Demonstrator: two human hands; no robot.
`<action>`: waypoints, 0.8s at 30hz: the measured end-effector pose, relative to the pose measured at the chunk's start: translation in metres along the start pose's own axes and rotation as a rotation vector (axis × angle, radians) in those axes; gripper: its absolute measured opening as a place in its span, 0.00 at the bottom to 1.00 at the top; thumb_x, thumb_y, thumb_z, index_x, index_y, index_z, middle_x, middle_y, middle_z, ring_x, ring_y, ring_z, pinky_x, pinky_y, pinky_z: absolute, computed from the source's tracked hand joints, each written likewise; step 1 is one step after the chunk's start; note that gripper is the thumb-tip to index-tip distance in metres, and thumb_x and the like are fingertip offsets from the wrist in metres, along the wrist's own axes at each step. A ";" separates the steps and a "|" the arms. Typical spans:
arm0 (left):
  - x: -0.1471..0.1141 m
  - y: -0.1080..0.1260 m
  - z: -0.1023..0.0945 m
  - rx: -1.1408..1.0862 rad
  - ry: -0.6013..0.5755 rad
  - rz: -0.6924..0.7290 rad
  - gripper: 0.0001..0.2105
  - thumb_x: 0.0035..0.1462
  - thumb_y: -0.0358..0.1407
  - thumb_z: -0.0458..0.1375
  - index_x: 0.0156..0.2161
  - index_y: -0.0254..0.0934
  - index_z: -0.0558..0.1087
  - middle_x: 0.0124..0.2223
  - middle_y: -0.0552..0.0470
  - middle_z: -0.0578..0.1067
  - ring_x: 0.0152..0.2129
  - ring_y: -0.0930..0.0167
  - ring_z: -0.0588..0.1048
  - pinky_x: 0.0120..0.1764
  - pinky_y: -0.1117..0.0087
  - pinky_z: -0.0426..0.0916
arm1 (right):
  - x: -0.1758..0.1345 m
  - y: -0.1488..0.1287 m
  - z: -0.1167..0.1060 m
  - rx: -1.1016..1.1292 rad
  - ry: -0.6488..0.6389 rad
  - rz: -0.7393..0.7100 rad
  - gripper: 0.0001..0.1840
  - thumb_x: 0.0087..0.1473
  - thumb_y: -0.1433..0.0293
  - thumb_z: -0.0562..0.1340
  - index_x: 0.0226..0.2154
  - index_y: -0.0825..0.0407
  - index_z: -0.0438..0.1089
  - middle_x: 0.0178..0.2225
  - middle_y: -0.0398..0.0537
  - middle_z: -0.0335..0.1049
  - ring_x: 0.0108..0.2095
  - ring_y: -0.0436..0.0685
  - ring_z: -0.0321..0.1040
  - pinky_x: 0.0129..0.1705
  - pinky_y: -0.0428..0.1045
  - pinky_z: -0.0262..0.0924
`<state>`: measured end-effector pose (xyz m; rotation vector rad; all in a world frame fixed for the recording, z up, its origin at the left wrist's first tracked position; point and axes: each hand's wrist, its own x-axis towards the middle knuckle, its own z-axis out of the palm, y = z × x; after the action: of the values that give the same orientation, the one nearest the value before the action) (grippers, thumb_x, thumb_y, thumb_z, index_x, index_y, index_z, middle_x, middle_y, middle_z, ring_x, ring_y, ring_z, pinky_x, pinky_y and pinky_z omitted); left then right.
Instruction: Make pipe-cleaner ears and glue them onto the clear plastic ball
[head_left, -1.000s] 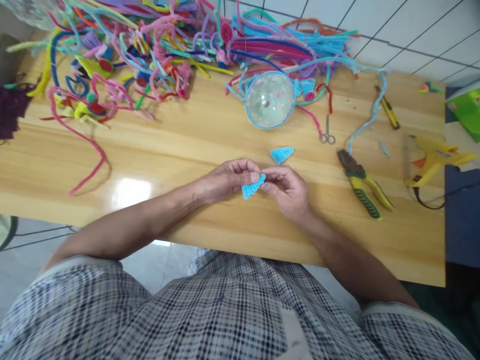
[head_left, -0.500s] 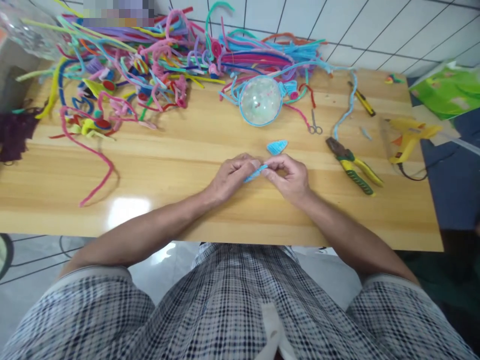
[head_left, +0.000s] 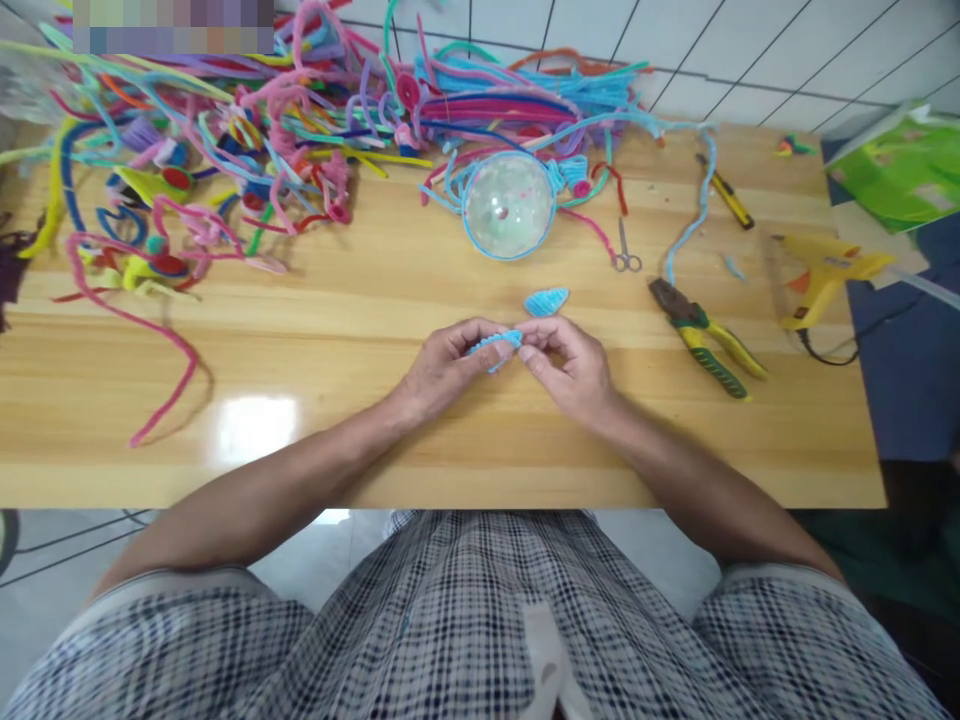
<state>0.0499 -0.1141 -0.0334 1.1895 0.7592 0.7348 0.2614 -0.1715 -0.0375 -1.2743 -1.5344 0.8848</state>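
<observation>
A small piece of coiled blue pipe cleaner is pinched between the thumb and fingers of my left hand. My right hand meets it from the other side, thumb and forefinger closed on its right end. The fingers cover part of the piece. Just beyond my hands, a second blue pipe-cleaner piece, shaped like a leaf, lies flat on the wooden table. Farther back sits a clear dome with a blue rim and blue pipe cleaners at its sides.
Heaped pipe cleaners in many colours fill the back left. A pink one trails forward. To the right lie pliers, small scissors, a yellow cutter knife and a yellow glue gun with its cord.
The blue piece has been turned in my fingers, so more of its ridged side shows. My hands stay close together, and the whole view has shifted slightly.
</observation>
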 end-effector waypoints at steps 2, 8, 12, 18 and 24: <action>0.000 0.002 0.001 -0.011 0.003 -0.004 0.26 0.57 0.60 0.77 0.40 0.37 0.85 0.34 0.53 0.81 0.31 0.72 0.75 0.42 0.69 0.72 | 0.001 -0.002 0.001 0.012 0.001 0.011 0.08 0.67 0.63 0.69 0.47 0.47 0.78 0.38 0.44 0.82 0.35 0.54 0.76 0.41 0.51 0.72; 0.001 0.001 0.002 -0.022 0.014 -0.012 0.26 0.54 0.60 0.79 0.39 0.37 0.83 0.32 0.53 0.80 0.30 0.72 0.74 0.40 0.69 0.71 | 0.003 -0.005 0.004 0.062 -0.018 0.000 0.07 0.66 0.65 0.69 0.47 0.46 0.78 0.35 0.43 0.84 0.34 0.53 0.78 0.39 0.51 0.72; -0.001 0.002 0.003 -0.034 0.029 -0.019 0.25 0.53 0.58 0.80 0.36 0.37 0.83 0.31 0.54 0.79 0.30 0.72 0.73 0.38 0.69 0.69 | 0.002 -0.003 0.005 0.091 -0.042 0.037 0.11 0.66 0.61 0.71 0.48 0.46 0.78 0.35 0.43 0.84 0.34 0.54 0.80 0.39 0.51 0.73; -0.003 0.004 0.004 -0.050 0.050 -0.001 0.22 0.54 0.56 0.80 0.36 0.39 0.85 0.32 0.54 0.80 0.30 0.72 0.72 0.40 0.68 0.69 | 0.002 0.000 0.004 0.113 -0.063 0.069 0.15 0.67 0.55 0.72 0.49 0.47 0.79 0.38 0.46 0.85 0.37 0.55 0.80 0.41 0.52 0.73; -0.003 0.005 0.006 0.013 0.094 0.034 0.21 0.54 0.57 0.80 0.36 0.40 0.86 0.36 0.52 0.83 0.34 0.70 0.75 0.45 0.66 0.71 | 0.007 -0.003 0.002 0.059 -0.020 0.021 0.13 0.64 0.57 0.73 0.46 0.46 0.81 0.39 0.46 0.85 0.38 0.56 0.79 0.44 0.53 0.74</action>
<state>0.0526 -0.1185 -0.0273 1.1886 0.8251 0.8196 0.2580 -0.1653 -0.0339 -1.2444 -1.5023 0.9523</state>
